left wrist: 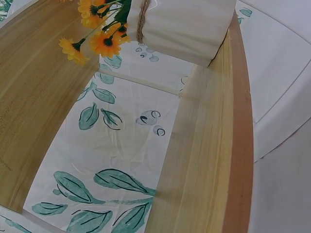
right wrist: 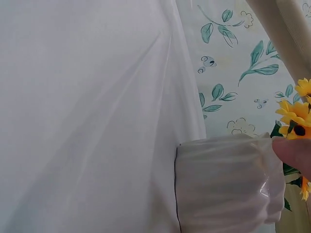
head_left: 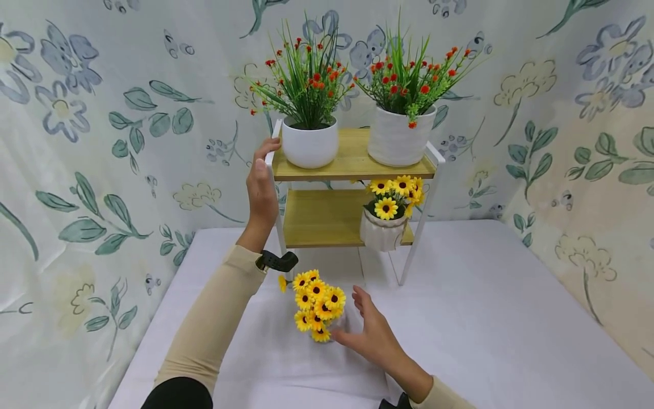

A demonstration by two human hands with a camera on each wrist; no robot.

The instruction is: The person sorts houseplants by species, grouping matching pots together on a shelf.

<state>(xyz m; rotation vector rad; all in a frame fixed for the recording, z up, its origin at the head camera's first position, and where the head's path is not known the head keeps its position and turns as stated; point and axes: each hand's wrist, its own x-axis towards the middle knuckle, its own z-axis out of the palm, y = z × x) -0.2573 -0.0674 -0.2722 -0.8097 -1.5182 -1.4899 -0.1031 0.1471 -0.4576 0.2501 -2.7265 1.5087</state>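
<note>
My left hand (head_left: pixel 263 190) holds the upper left side of a two-tier shelf (head_left: pixel 352 177) with wooden boards and a white frame, fingers at its side rail. In front of the shelf, a white fluted flowerpot (right wrist: pixel 223 184) stands on the tablecloth, full of yellow sunflowers (head_left: pixel 317 301). My right hand (head_left: pixel 375 338) is at the right side of this pot, thumb and fingers spread apart. In the right wrist view the thumb (right wrist: pixel 295 153) lies at the pot's rim; whether it presses there I cannot tell. The other fingers are out of that view.
Two white pots, left (head_left: pixel 310 145) and right (head_left: pixel 401 136), with red-flowered plants, stand on the top board. A third pot (head_left: pixel 383 232) with sunflowers sits at the lower board's right, overhanging its front edge. Floral cloth (head_left: pixel 153 142) hangs behind the white-covered table (head_left: pixel 485 318).
</note>
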